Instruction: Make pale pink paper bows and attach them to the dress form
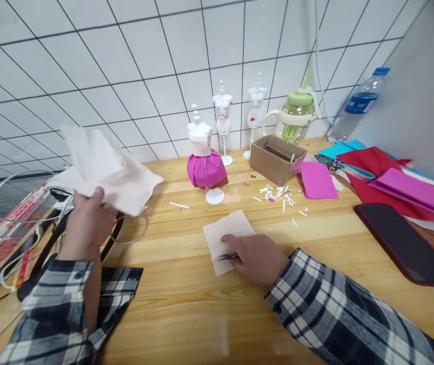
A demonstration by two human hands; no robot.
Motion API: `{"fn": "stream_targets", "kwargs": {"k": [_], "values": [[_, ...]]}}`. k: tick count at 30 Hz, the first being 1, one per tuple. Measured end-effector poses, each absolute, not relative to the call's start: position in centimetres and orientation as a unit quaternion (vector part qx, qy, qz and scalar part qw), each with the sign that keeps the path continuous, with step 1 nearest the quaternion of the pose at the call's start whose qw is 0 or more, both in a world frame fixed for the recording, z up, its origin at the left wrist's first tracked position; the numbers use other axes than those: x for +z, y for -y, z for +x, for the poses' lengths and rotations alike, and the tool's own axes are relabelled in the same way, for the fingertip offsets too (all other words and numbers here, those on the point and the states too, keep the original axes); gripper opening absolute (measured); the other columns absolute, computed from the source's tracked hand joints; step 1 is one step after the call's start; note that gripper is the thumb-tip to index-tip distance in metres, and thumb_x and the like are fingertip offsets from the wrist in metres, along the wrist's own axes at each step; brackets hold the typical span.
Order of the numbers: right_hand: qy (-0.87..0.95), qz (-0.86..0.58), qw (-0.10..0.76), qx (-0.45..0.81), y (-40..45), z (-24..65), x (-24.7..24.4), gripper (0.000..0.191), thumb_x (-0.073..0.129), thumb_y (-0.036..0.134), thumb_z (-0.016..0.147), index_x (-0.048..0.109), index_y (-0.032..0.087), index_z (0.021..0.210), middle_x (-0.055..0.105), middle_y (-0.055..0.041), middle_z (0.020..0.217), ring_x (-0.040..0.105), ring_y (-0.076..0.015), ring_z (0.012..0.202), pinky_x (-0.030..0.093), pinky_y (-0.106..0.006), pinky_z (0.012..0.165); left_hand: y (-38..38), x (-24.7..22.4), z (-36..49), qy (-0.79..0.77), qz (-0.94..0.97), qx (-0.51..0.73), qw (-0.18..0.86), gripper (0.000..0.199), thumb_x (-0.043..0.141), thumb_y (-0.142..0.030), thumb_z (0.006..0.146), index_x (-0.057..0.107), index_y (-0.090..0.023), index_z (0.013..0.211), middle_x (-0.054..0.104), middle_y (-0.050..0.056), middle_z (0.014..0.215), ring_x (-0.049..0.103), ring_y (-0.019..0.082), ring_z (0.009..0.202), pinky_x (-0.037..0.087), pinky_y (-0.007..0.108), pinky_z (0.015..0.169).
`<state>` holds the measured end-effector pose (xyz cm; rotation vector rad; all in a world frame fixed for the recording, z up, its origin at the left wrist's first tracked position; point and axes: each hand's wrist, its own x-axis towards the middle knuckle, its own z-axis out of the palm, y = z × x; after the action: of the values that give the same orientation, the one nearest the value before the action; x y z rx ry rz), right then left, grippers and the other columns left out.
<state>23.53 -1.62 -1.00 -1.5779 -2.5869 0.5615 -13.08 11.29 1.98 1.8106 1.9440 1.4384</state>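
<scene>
The left hand [89,223] pinches pale paper sheets [105,167]. The right hand [260,258], curled round small scissors [227,256], touches a pale square [235,223]

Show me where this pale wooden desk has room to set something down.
The desk looks bare between the dark plaid sleeves, nearer than the squarish pale pink sheet, and between the right hand and the flat black phone. It is crowded around the brown cardboard box and white paper scraps, and at the red and magenta sheets.
</scene>
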Motion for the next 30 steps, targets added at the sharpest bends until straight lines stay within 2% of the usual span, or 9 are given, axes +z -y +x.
{"fn": "stream_targets", "kwargs": {"k": [2, 4, 6, 8, 12, 15, 19, 24, 30], "values": [[0.843, -0.502, 0.037, 0.188, 1.7, 23.5, -1.1, 0.049, 0.05, 0.034, 0.085, 0.046, 0.025, 0.133, 0.073, -0.0078, 0.105, 0.069, -0.0278, 0.09, 0.044, -0.034, 0.068, -10.9, 0.7, -11.0, -0.662, 0.59, 0.456, 0.074, 0.071, 0.047, -0.05, 0.087, 0.019, -0.021, 0.146, 0.047, 0.017, 0.142, 0.054, 0.028, 0.123, 0.049, 0.047, 0.094], [0.846, -0.493, 0.038, 0.198, 1.8, 23.5, -1.1, 0.049, 0.051, 0.034, 0.085, 0.047, 0.025, 0.133, 0.072, -0.0079, 0.108, 0.068, -0.0276, 0.092, 0.045, -0.034, 0.07, -9.8, 0.0, -9.1, -0.664, 0.609, 0.433, -0.035, 0.085, 0.062, -0.044, 0.078, 0.022, -0.012, 0.146, 0.033, 0.022, 0.149, 0.036, 0.034, 0.136, 0.037, 0.053, 0.105], [0.847, -0.488, 0.037, 0.207, 1.8, 23.6, -1.1, 0.047, 0.051, 0.032, 0.085, 0.049, 0.024, 0.131, 0.071, -0.0081, 0.111, 0.068, -0.0273, 0.095, 0.046, -0.034, 0.072, -8.4, -0.2, -7.6, -0.63, 0.673, 0.361, -0.142, 0.061, 0.063, -0.038, 0.079, 0.049, -0.013, 0.132, 0.045, 0.019, 0.141, 0.038, 0.035, 0.133, 0.029, 0.055, 0.11], [0.849, -0.482, 0.039, 0.214, 1.8, 23.6, -1.0, 0.046, 0.051, 0.032, 0.085, 0.05, 0.024, 0.13, 0.071, -0.0079, 0.113, 0.067, -0.0272, 0.097, 0.046, -0.035, 0.074, -7.4, 0.0, -6.2, -0.564, 0.769, 0.274, -0.122, 0.03, 0.055, -0.033, 0.087, 0.064, -0.018, 0.111, 0.062, 0.012, 0.12, 0.052, 0.028, 0.117, 0.036, 0.048, 0.104], [0.85, -0.478, 0.044, 0.217, 1.9, 23.3, -1.0, 0.046, 0.053, 0.031, 0.085, 0.051, 0.024, 0.13, 0.071, -0.0074, 0.113, 0.067, -0.0266, 0.098, 0.046, -0.034, 0.075, -7.7, -0.3, -4.0, -0.491, 0.859, 0.123, -0.083, 0.032, 0.045, -0.032, 0.094, 0.065, -0.027, 0.118, 0.065, 0.008, 0.121, 0.053, 0.028, 0.111, 0.038, 0.045, 0.095], [0.85, -0.48, 0.043, 0.212, 2.1, 23.0, -1.1, 0.046, 0.053, 0.031, 0.085, 0.051, 0.024, 0.131, 0.071, -0.0078, 0.113, 0.067, -0.0263, 0.097, 0.046, -0.034, 0.075, -9.2, -1.1, -3.2, -0.517, 0.848, 0.1, -0.064, 0.036, 0.042, -0.032, 0.095, 0.062, -0.024, 0.124, 0.067, 0.011, 0.116, 0.055, 0.028, 0.106, 0.038, 0.044, 0.088], [0.851, -0.477, 0.044, 0.213, 2.2, 22.9, -1.0, 0.045, 0.051, 0.03, 0.086, 0.051, 0.023, 0.13, 0.071, -0.0082, 0.113, 0.067, -0.0267, 0.097, 0.046, -0.035, 0.075, -10.1, -1.7, -3.3, -0.53, 0.844, 0.076, -0.034, 0.03, 0.043, -0.032, 0.095, 0.07, -0.021, 0.101, 0.069, 0.01, 0.105, 0.057, 0.027, 0.099, 0.036, 0.041, 0.081], [0.848, -0.472, 0.039, 0.238, 2.5, 22.6, -0.8, 0.044, 0.052, 0.03, 0.086, 0.052, 0.024, 0.13, 0.07, -0.0086, 0.114, 0.066, -0.0266, 0.099, 0.046, -0.035, 0.078, -9.3, -1.3, -3.2, -0.516, 0.849, 0.096, -0.062, 0.027, 0.043, -0.031, 0.095, 0.068, -0.019, 0.094, 0.067, 0.01, 0.103, 0.054, 0.027, 0.1, 0.034, 0.043, 0.086], [0.821, -0.472, 0.136, 0.29, 3.2, 21.9, -1.0, 0.056, 0.051, 0.028, 0.087, 0.04, 0.021, 0.141, 0.066, -0.0094, 0.121, 0.063, -0.024, 0.106, 0.045, -0.036, 0.089, -8.3, -1.1, -3.4, -0.513, 0.841, 0.143, -0.098, 0.029, 0.043, -0.03, 0.095, 0.068, -0.021, 0.106, 0.058, 0.01, 0.129, 0.044, 0.03, 0.119, 0.033, 0.047, 0.098]]}}
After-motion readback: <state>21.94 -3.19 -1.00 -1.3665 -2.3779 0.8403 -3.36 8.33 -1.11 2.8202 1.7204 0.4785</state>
